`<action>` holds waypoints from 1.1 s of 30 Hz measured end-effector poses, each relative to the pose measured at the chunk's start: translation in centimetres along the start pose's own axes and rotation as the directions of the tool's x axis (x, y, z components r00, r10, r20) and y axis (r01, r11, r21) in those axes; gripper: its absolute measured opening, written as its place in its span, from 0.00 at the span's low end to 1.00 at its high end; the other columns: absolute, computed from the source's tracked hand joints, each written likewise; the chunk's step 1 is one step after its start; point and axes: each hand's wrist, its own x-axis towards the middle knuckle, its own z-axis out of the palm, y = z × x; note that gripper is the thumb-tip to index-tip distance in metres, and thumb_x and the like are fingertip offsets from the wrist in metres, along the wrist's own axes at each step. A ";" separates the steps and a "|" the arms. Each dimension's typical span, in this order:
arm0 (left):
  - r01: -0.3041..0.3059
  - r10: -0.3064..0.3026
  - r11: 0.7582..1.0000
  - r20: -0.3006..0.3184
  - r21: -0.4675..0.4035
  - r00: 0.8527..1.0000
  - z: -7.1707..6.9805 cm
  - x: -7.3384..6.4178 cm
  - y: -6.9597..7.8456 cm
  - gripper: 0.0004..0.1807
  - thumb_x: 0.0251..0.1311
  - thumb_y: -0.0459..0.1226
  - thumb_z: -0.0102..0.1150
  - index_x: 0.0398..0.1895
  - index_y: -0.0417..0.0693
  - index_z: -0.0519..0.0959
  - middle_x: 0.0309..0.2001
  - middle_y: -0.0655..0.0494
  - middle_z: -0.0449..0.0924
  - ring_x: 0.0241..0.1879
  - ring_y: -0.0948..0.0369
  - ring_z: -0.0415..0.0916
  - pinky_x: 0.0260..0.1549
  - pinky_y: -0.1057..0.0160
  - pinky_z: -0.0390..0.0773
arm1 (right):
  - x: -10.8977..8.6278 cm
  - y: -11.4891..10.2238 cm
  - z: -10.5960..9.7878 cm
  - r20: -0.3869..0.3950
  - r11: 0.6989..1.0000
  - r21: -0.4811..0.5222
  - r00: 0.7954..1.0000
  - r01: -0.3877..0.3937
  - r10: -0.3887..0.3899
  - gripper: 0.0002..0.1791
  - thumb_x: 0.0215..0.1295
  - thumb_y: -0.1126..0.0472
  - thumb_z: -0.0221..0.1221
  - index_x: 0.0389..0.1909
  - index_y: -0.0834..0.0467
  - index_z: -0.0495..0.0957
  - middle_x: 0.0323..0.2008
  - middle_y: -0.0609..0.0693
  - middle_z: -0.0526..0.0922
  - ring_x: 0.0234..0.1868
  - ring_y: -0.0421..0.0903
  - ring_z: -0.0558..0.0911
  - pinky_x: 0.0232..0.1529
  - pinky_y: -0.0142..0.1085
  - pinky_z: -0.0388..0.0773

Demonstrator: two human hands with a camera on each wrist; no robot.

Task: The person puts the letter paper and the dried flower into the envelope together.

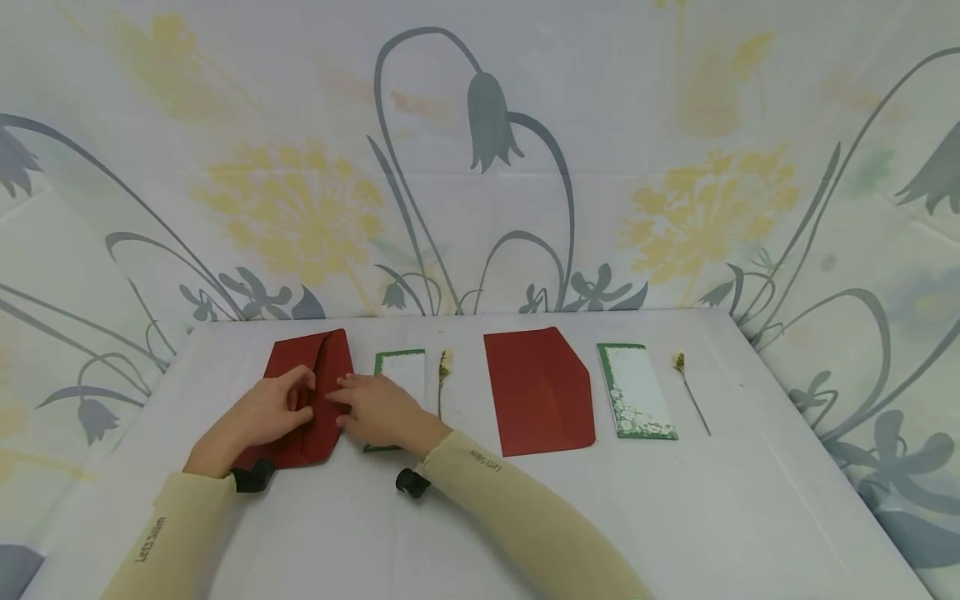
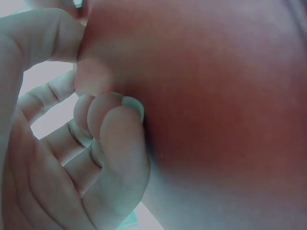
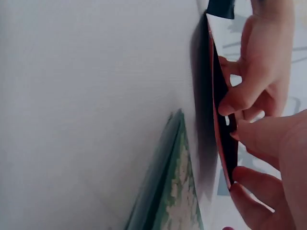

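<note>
A red envelope (image 1: pixel 324 433) lies on the left of the table with its flap side up. My left hand (image 1: pixel 266 410) is over it, fingers curled, pinching the paper near the pocket's mouth. In the left wrist view, the thumb and bent fingers meet at the edge of the red paper (image 2: pixel 216 105). From the right, my right hand (image 1: pixel 384 412) reaches across; its extended fingertips touch the flap side. A dark gap shows along the envelope's mouth in the right wrist view. Partly beneath my right forearm lies a green-bordered white card (image 1: pixel 401 365).
Beside that card is a dried flower stem (image 1: pixel 445 367). Farther right lie a second red envelope (image 1: pixel 538 392), another green-bordered card (image 1: pixel 637 392) and another dried flower (image 1: pixel 680 364). A floral-patterned cloth (image 1: pixel 480 217) hangs behind the white table (image 1: pixel 712 517).
</note>
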 end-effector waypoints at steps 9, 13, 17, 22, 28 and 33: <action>0.003 -0.003 1.000 -0.004 0.005 1.000 0.0 0.1 0.2 0.16 0.55 0.31 0.64 0.44 0.44 0.70 0.21 0.58 0.67 0.22 0.61 0.65 0.22 0.61 0.66 | -1.0 1.0 -1.1 -0.197 0.930 0.366 0.975 -0.020 0.099 0.24 0.72 0.61 0.56 0.68 0.49 0.73 0.54 0.48 0.83 0.40 0.34 0.80 0.46 0.25 0.72; -0.009 0.009 1.000 0.003 0.010 1.000 0.1 0.3 0.2 0.16 0.55 0.31 0.64 0.43 0.44 0.69 0.22 0.58 0.66 0.22 0.61 0.65 0.23 0.61 0.67 | -1.8 2.1 -1.4 -0.227 0.822 0.567 0.949 -0.053 0.218 0.24 0.71 0.63 0.57 0.67 0.50 0.74 0.40 0.56 0.86 0.17 0.40 0.68 0.27 0.28 0.69; -0.004 0.004 1.000 0.007 0.022 1.000 0.1 0.5 0.2 0.16 0.54 0.31 0.63 0.41 0.45 0.68 0.21 0.58 0.65 0.21 0.62 0.64 0.22 0.61 0.66 | -2.5 3.4 -1.1 -0.253 0.759 0.650 0.928 -0.047 0.274 0.24 0.69 0.65 0.59 0.66 0.52 0.75 0.58 0.52 0.81 0.41 0.42 0.83 0.44 0.31 0.77; -0.003 0.003 1.000 0.013 0.024 1.000 0.1 0.5 0.1 0.15 0.53 0.31 0.63 0.40 0.46 0.67 0.19 0.58 0.64 0.20 0.62 0.63 0.22 0.62 0.65 | -3.3 4.6 -1.0 -0.245 0.716 0.696 0.918 -0.058 0.313 0.26 0.66 0.68 0.59 0.65 0.54 0.75 0.61 0.48 0.79 0.62 0.43 0.76 0.60 0.37 0.72; -0.002 0.002 1.000 0.027 0.020 1.000 0.1 0.6 0.1 0.15 0.54 0.31 0.62 0.40 0.46 0.67 0.19 0.58 0.64 0.20 0.62 0.63 0.22 0.62 0.64 | -4.3 5.3 -1.0 -0.217 0.723 0.684 0.917 -0.102 0.334 0.30 0.61 0.69 0.64 0.66 0.53 0.75 0.62 0.50 0.78 0.62 0.46 0.76 0.58 0.37 0.73; 0.017 -0.018 1.000 0.043 0.012 0.999 0.0 0.6 0.3 0.15 0.54 0.31 0.62 0.41 0.46 0.67 0.20 0.57 0.64 0.21 0.61 0.64 0.23 0.61 0.65 | -5.1 5.6 -0.8 -0.187 0.677 0.715 0.886 -0.173 0.424 0.30 0.59 0.68 0.67 0.64 0.53 0.76 0.60 0.56 0.79 0.58 0.53 0.80 0.53 0.40 0.77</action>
